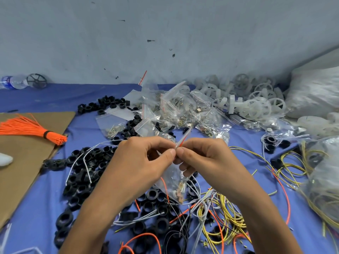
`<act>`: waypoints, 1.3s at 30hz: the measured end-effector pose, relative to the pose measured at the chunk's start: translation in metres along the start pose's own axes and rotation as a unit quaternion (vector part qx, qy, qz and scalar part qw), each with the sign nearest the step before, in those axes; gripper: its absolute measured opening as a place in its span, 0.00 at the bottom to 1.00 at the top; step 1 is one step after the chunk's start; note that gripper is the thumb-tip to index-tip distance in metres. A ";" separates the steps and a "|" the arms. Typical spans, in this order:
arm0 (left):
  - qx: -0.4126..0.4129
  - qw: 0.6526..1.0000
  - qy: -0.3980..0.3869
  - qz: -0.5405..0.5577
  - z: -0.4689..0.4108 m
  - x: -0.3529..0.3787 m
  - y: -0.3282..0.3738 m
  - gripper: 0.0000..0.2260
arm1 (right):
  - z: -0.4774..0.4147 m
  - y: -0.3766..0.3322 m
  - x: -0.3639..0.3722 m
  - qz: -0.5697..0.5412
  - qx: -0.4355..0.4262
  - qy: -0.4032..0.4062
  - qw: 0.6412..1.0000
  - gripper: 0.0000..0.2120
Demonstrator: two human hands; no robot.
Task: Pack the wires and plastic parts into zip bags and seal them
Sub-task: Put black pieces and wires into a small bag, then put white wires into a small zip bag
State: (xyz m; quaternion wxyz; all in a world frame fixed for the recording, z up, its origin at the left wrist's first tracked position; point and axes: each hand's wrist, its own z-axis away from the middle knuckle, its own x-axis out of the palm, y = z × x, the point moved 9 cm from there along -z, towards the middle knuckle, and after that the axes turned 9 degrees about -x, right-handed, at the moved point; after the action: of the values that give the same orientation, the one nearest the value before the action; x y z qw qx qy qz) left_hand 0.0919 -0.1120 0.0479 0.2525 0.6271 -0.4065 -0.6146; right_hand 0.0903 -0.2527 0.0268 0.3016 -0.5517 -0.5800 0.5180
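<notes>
My left hand [145,158] and my right hand [203,158] meet at the middle of the view and pinch the red-striped top edge of a small clear zip bag [173,180]. The bag hangs down between my wrists with a few small metal and white parts and an orange wire in it. Loose yellow, white, orange and black wires [218,215] lie on the blue cloth under my right forearm. Black plastic rings [82,173] are heaped under and left of my left forearm.
A pile of filled zip bags [176,109] lies beyond my hands. White plastic wheels [255,99] and a big white sack [315,92] sit at the back right. An orange wire bundle [31,129] rests on cardboard [22,171] at the left. A water bottle [12,82] lies far left.
</notes>
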 end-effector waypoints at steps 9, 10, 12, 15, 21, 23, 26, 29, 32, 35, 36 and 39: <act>-0.011 0.998 0.053 -0.028 0.002 -0.006 0.000 0.04 | 0.000 -0.003 0.000 0.144 -0.023 0.004 0.989 0.08; -0.013 0.998 0.052 -0.023 0.001 -0.006 -0.001 0.04 | 0.000 -0.005 0.000 0.155 -0.029 0.008 0.987 0.08; -0.017 0.999 0.048 -0.010 -0.001 -0.006 -0.003 0.05 | 0.000 -0.008 0.001 0.169 -0.035 0.015 0.985 0.09; -0.034 0.999 0.021 0.030 -0.004 -0.002 -0.008 0.04 | -0.001 -0.010 0.001 0.166 -0.035 0.023 0.985 0.09; -0.025 0.999 0.026 0.022 -0.007 -0.005 -0.014 0.04 | -0.002 -0.009 0.003 0.123 -0.029 0.023 0.992 0.10; -0.006 1.000 -0.017 0.019 -0.005 0.003 -0.010 0.04 | -0.002 -0.006 0.001 0.117 -0.028 0.044 0.992 0.11; 0.014 0.998 -0.057 -0.013 -0.001 0.012 -0.008 0.10 | -0.002 -0.005 0.000 0.128 -0.034 0.060 0.989 0.14; 0.006 0.997 -0.057 -0.044 -0.002 0.013 -0.011 0.04 | -0.001 -0.006 0.001 0.141 -0.034 0.055 0.988 0.13; 0.012 0.998 0.008 -0.059 -0.005 -0.004 -0.012 0.03 | 0.000 -0.007 -0.010 0.095 -0.032 0.085 0.991 0.12; 0.014 0.999 -0.030 0.026 0.000 -0.003 -0.002 0.06 | 0.001 -0.015 -0.009 0.043 -0.044 0.093 0.994 0.17; 0.017 0.998 -0.051 0.041 0.003 0.002 0.003 0.08 | 0.002 -0.017 -0.006 0.048 -0.047 0.088 0.994 0.20; 0.027 0.998 -0.033 0.035 0.006 0.004 0.011 0.05 | 0.002 -0.019 0.001 0.064 -0.056 0.071 0.994 0.15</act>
State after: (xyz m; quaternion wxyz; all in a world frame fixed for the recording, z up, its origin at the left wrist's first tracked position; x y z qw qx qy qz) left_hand 0.0837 -0.1205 0.0541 0.2432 0.5986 -0.4525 -0.6147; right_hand 0.0823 -0.2495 0.0443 0.2772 -0.6392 -0.5483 0.4624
